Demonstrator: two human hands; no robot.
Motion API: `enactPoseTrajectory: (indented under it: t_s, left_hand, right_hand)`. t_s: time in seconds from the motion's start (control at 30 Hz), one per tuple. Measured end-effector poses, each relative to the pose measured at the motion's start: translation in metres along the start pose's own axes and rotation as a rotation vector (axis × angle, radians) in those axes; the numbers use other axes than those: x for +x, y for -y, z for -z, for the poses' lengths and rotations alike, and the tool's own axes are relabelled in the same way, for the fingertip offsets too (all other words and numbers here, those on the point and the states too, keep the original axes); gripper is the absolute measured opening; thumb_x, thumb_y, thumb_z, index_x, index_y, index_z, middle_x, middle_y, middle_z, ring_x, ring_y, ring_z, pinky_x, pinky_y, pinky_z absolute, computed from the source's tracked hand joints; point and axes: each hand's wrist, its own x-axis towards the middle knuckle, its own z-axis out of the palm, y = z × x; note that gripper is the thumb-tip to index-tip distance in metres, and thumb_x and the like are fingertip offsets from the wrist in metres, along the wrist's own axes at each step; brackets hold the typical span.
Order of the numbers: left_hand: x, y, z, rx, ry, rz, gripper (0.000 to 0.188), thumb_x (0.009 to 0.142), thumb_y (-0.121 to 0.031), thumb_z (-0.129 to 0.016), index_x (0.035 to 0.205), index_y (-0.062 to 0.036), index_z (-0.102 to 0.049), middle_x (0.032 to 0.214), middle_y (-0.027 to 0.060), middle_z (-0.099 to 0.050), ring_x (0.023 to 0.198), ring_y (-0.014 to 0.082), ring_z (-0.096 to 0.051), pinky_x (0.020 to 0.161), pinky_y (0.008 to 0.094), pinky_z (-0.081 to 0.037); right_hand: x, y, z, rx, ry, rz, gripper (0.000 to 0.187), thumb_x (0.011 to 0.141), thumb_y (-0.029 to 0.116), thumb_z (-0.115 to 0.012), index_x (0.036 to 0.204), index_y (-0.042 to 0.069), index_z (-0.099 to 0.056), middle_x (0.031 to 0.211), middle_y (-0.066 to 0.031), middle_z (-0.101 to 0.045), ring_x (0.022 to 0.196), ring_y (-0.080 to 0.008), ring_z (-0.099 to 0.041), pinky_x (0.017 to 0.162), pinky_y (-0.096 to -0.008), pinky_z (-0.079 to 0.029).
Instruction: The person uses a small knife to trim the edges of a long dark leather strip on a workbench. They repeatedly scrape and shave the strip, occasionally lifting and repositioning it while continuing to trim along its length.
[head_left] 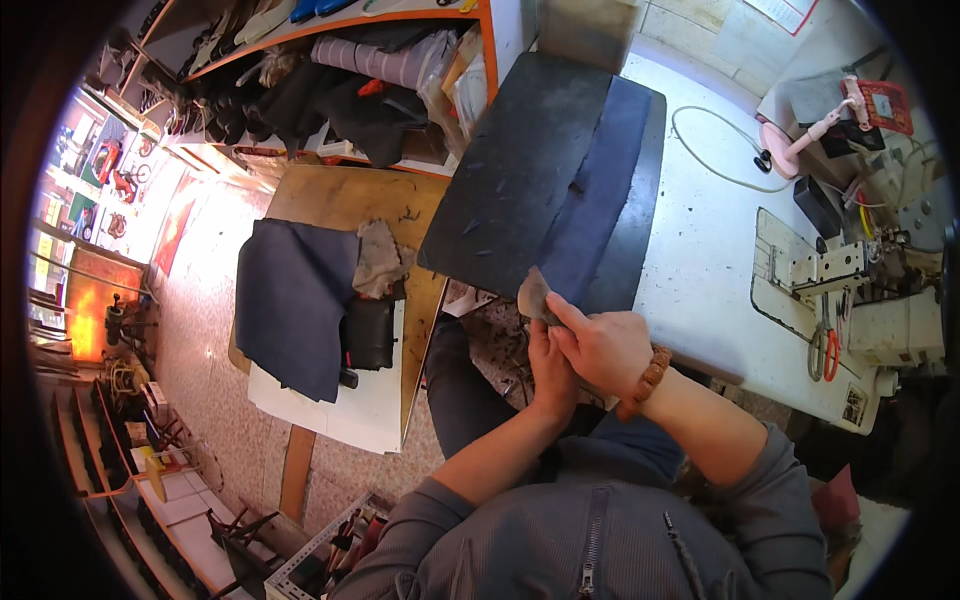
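Observation:
Both my hands meet close in front of me, at the near edge of a black board (510, 150). My left hand (553, 372) is closed round the lower end of a small, flat, brownish-grey piece with a rounded tip (533, 292); its exact kind I cannot make out. Closed beside it, my right hand (608, 348) presses its index finger and thumb against the same piece. Just beyond my fingers, a long dark blue strip of material (603, 170) lies lengthwise on the board, with small dark scraps to its left.
On a brown board (310, 195) at left lie a dark blue sheet (290, 300), a crumpled rag (378, 258) and a black case (368, 335). The white table at right holds a sewing machine (890, 280), orange-handled scissors (826, 345) and a pink lamp stand (800, 140). Shelves stand behind.

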Motion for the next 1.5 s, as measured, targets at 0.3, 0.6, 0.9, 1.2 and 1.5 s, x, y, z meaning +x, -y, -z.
enactPoseTrajectory:
  t_s: [0.3, 0.6, 0.9, 1.2, 1.5]
  left_hand:
    - [0.000, -0.007, 0.003, -0.103, 0.022, 0.030, 0.019, 0.100, -0.023, -0.045, 0.109, -0.0060, -0.050, 0.096, 0.0006, -0.057, 0.084, 0.0084, -0.054, 0.072, 0.0242, -0.046]
    - [-0.004, -0.019, -0.005, 0.020, -0.003, 0.044, 0.020, 0.099, -0.026, -0.048, 0.096, -0.0067, -0.049, 0.084, -0.0010, -0.052, 0.071, 0.0074, -0.048, 0.063, 0.0227, -0.042]
    - [0.028, -0.095, -0.011, 1.504, -0.039, -0.805, 0.054, 0.075, -0.019, -0.073, 0.122, -0.0019, -0.053, 0.123, 0.0127, -0.047, 0.116, 0.0322, -0.041, 0.102, 0.0488, -0.027]
    - [0.043, -0.095, -0.035, 1.557, 0.030, -0.707, 0.042, 0.076, -0.013, -0.068, 0.117, -0.0057, -0.058, 0.111, 0.0084, -0.053, 0.112, 0.0295, -0.045, 0.103, 0.0447, -0.026]
    - [0.041, -0.090, -0.031, 1.652, 0.084, -0.869, 0.039, 0.076, -0.010, -0.065, 0.115, -0.0058, -0.061, 0.100, 0.0051, -0.054, 0.103, 0.0251, -0.048, 0.100, 0.0445, -0.030]
  right_hand:
    - [-0.005, 0.004, 0.002, -0.007, 0.110, -0.086, 0.038, 0.087, 0.028, -0.054, 0.122, 0.014, -0.055, 0.061, -0.0099, -0.063, 0.053, -0.0305, -0.062, 0.051, -0.0436, -0.048]
    - [0.032, -0.005, -0.004, -0.007, -0.105, -0.057, 0.034, 0.087, 0.026, -0.054, 0.118, 0.011, -0.058, 0.063, -0.0105, -0.064, 0.058, -0.0308, -0.063, 0.055, -0.0437, -0.048]
    - [-0.010, -0.044, 0.002, -0.123, -0.258, -0.184, 0.038, 0.085, 0.026, -0.063, 0.122, 0.019, -0.058, 0.053, -0.0079, -0.057, 0.049, -0.0280, -0.058, 0.048, -0.0393, -0.045]
    - [-0.007, -0.045, 0.005, -0.132, -0.177, -0.193, 0.037, 0.086, 0.026, -0.059, 0.121, 0.015, -0.058, 0.055, -0.0084, -0.060, 0.049, -0.0269, -0.060, 0.047, -0.0377, -0.047]
    - [-0.006, -0.046, 0.006, -0.107, -0.165, -0.207, 0.037, 0.085, 0.025, -0.061, 0.120, 0.014, -0.059, 0.054, -0.0073, -0.059, 0.048, -0.0258, -0.059, 0.046, -0.0371, -0.045]
